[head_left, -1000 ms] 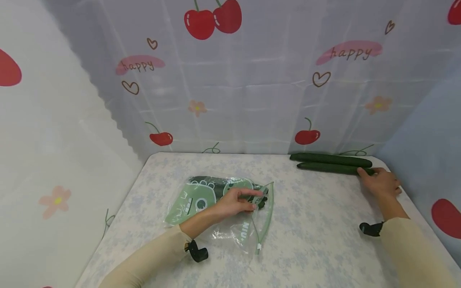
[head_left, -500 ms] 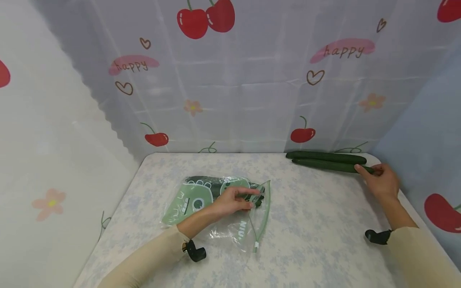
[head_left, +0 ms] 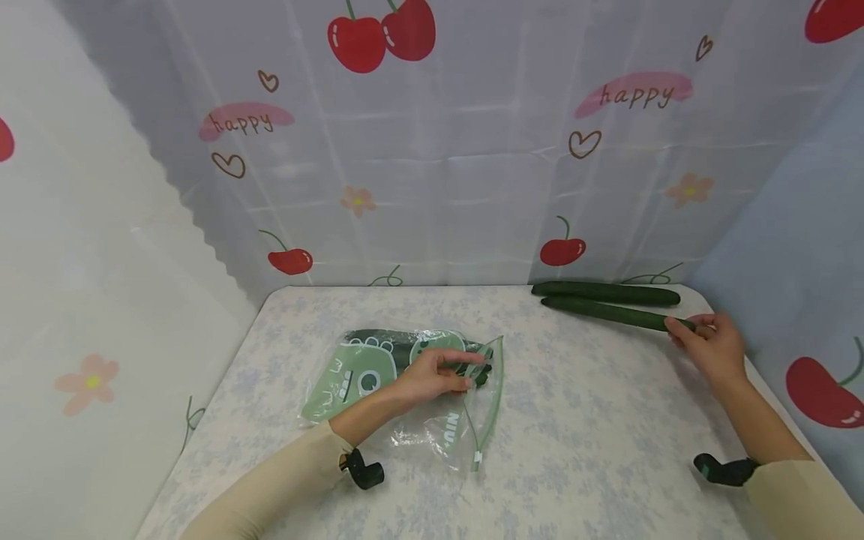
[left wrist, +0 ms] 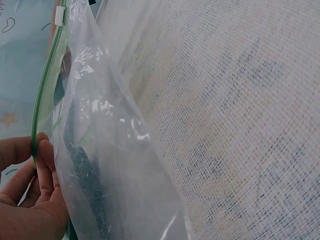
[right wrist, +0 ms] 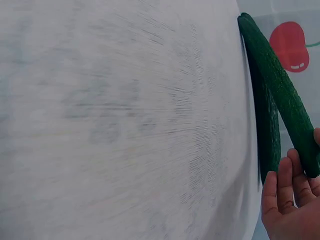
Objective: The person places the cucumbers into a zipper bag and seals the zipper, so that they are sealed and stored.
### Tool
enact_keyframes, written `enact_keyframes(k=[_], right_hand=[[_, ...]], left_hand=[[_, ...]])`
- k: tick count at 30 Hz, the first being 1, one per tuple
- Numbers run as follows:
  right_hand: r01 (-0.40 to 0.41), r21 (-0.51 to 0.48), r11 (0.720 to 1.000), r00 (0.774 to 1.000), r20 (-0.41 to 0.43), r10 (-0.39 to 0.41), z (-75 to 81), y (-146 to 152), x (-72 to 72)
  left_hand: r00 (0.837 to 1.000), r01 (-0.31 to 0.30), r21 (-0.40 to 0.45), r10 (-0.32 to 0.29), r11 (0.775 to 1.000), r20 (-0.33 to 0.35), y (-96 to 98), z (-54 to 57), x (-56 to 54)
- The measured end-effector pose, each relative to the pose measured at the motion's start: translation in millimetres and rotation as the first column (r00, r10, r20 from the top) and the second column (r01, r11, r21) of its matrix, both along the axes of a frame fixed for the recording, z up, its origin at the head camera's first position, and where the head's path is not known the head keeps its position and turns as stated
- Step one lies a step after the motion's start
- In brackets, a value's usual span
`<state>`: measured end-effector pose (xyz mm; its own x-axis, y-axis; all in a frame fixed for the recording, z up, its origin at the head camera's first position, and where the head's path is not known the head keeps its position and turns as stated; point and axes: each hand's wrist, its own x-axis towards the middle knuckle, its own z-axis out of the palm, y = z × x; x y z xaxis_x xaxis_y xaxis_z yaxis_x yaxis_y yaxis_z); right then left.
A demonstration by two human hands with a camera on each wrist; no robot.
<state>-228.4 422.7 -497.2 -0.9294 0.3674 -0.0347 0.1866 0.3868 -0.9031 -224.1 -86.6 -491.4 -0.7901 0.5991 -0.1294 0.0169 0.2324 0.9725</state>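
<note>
My left hand [head_left: 432, 379] pinches the green zip edge of a clear plastic slider bag [head_left: 337, 390] that lies on the table. In the left wrist view, thumb and fingers grip the green strip [left wrist: 42, 90], and the bag's mouth gapes. Dark green cucumbers [head_left: 398, 352] show inside the bag behind its green cartoon print; their number is unclear. At the back right, my right hand [head_left: 715, 349] holds the right end of the nearer cucumber [head_left: 607, 313]. That end looks lifted, as the right wrist view also suggests. A second cucumber [head_left: 607, 292] lies just behind, apart at the right.
A pale floral cloth covers the table [head_left: 574, 427]. Printed curtains [head_left: 432, 150] with cherries and hearts hang along its back and sides. The far cucumber lies close to the back edge. A small black camera sits on each wrist.
My right hand has drawn the right end of the nearer cucumber toward me, widening the gap to the other one. The left hand keeps its grip on the bag. The view has shifted slightly.
</note>
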Motion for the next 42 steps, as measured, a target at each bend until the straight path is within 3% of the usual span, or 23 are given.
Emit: enact_keyframes(k=[12,24,35,42], right_hand=[[-0.136,0.033,0.99,0.991,-0.016,0.136,-0.3,-5.5,29.9],[-0.18,0.066,0.982,0.977,-0.105,0.186,-0.9,-17.2,45.8],[-0.14,-0.071,0.988,0.98,-0.151,0.128,-5.4,-25.8,54.8],[-0.17,-0.272,0.947,0.975,-0.189,0.12,7.0,-32.6,58.3]], left_hand=[[1.0,-0.004,-0.01,0.004,1.0,-0.003,-0.3,1.2,1.4],[1.0,-0.008,-0.012,0.008,1.0,-0.014,0.7,3.5,2.1],[1.0,-0.014,-0.016,0.014,1.0,-0.013,0.4,2.6,5.3],[1.0,-0.021,-0.02,0.021,1.0,-0.017,-1.0,6.4,5.5]])
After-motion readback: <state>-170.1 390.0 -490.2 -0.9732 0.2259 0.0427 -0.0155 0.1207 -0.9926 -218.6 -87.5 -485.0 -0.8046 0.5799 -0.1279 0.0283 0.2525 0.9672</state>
